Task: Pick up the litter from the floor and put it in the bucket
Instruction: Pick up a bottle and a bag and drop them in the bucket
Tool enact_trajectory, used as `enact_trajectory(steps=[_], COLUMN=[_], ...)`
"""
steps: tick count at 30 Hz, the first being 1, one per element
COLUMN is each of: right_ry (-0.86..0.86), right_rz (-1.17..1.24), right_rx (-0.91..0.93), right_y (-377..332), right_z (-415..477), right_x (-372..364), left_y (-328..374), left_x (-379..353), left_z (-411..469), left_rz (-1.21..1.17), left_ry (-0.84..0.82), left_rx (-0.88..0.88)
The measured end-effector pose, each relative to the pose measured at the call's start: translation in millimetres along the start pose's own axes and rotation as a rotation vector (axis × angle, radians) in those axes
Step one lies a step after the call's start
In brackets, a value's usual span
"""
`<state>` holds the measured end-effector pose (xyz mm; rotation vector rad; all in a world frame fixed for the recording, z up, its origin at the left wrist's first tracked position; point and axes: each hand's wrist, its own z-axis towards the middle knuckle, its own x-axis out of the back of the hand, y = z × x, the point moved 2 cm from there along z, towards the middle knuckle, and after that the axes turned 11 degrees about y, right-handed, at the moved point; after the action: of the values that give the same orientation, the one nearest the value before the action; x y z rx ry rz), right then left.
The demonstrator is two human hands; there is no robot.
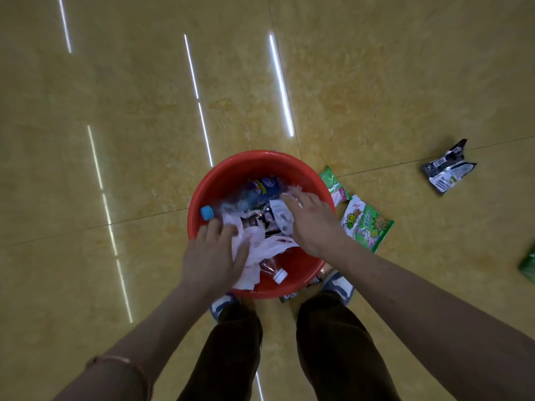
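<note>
Tan floor (pixel 115 140), red bucket (pixel 254 159) standing on it just in front of my feet. L hand (pixel 214 256) released, flat fingers pressing white plastic bag (pixel 260 244) at near-left rim. R hand (pixel 309 224) released too, fingers spread over litter inside. Green wrapper (pixel 366 224) on floor beside bucket's right side; black wrapper (pixel 447 169) well apart, further right.

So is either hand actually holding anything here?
Nothing plainly held: left hand presses the white plastic bag with straight fingers; right hand spreads open over the bucket.
</note>
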<state>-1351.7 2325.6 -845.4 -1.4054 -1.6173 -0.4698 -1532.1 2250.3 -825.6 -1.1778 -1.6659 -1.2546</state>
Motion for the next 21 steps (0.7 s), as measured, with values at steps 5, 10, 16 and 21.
enact_trajectory(steps=[5,10,16,21], right_ry=[-0.091,-0.091,-0.104,-0.126], right_rz=[0.021,0.051,0.111,0.122], right_rx=[-0.022,-0.031,-0.034,-0.026], right_y=[4,33,51,52], right_z=[-14,-22,-35,-37], right_x=[1,-28,-48,-35], left_y=[20,37,29,19], left_x=[-37,-89,-126,-106], left_z=[-36,-11,-5,-8], left_rz=[0.008,-0.33,-0.313,-0.124], left_ry=[-0.526,-0.642,-0.775,-0.677], left_rx=[0.257,0.311,0.396,0.294])
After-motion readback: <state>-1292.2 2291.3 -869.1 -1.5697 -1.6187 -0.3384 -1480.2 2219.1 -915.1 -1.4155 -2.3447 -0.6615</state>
